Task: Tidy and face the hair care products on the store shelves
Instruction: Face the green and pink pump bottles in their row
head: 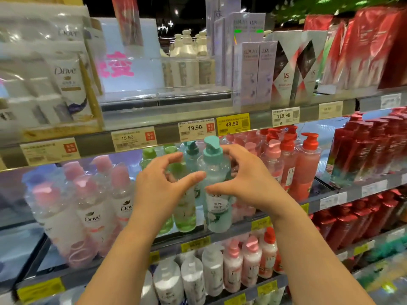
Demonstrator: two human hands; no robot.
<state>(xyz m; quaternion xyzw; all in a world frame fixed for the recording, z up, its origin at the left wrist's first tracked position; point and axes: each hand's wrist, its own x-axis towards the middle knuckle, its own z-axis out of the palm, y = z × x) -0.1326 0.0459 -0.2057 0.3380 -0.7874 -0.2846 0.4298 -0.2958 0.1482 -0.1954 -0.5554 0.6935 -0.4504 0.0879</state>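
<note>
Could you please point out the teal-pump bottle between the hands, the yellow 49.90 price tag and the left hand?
teal-pump bottle [217, 172]: head view, on its clear shoulder under the pump.
yellow 49.90 price tag [232, 124]: head view, on the printed price.
left hand [161, 187]: head view, on the back of the hand.

price tags: yellow tag reading 49.90 [233, 124] on the upper shelf edge, with a white 19.90 tag [195, 128] just left of it and a 119.90 tag [285, 116] to its right
sign: white board with pink characters [117, 64], far left on the top shelf
greenery: green leaves [330, 4] at far top right
</note>
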